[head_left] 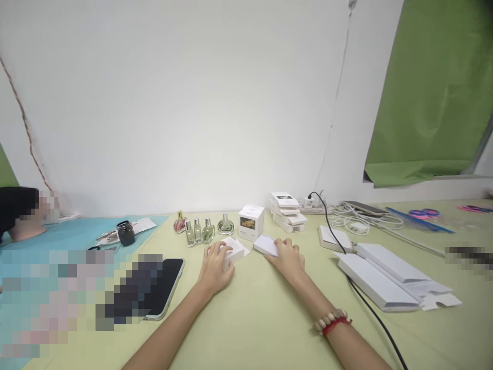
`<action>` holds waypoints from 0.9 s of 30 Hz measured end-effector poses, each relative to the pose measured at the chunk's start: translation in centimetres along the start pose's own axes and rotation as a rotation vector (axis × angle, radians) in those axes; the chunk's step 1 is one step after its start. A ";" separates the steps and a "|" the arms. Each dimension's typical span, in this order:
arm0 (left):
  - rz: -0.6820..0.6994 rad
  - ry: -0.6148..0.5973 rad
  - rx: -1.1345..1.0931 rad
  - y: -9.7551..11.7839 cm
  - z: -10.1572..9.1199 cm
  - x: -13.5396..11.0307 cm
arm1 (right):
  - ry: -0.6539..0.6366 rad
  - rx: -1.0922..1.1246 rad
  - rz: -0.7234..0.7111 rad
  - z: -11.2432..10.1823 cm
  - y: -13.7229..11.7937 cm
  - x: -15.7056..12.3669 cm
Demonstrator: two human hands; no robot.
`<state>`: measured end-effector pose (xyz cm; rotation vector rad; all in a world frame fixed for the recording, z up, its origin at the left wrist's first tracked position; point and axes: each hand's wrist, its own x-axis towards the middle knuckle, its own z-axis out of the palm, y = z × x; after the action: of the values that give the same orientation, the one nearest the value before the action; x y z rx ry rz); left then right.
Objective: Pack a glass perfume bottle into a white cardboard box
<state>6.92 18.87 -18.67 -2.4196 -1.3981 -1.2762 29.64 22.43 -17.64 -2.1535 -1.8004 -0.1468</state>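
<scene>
My left hand (216,266) is closed over a small white box (238,250) lying on the green table, its fingers curled on the top and near side. A thin flap sticks out at that box's far right edge. In my right hand (288,258) is a shallow white box piece (265,245), gripped at its right end and resting on or just above the table. The two white pieces are apart. Right behind them an upright white box (251,223) shows a picture label. Several glass perfume bottles (208,230) stand to the left of it.
White boxes (288,211) are stacked by the wall. Flat white cartons (377,280) and a black cable (370,306) lie to the right, with scissors (423,213) farther off. A phone (169,285) and a dark jar (125,234) are left, where another person (26,226) sits.
</scene>
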 end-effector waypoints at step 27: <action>-0.837 0.251 -1.205 2.5 0.7 0.7 | 0.380 0.709 -0.545 -1.9 -6.1 -4.6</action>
<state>9.43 18.19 -17.85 -1.8533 -1.9768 -3.2319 23.01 18.39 -16.06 -1.0558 -1.7956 -0.0277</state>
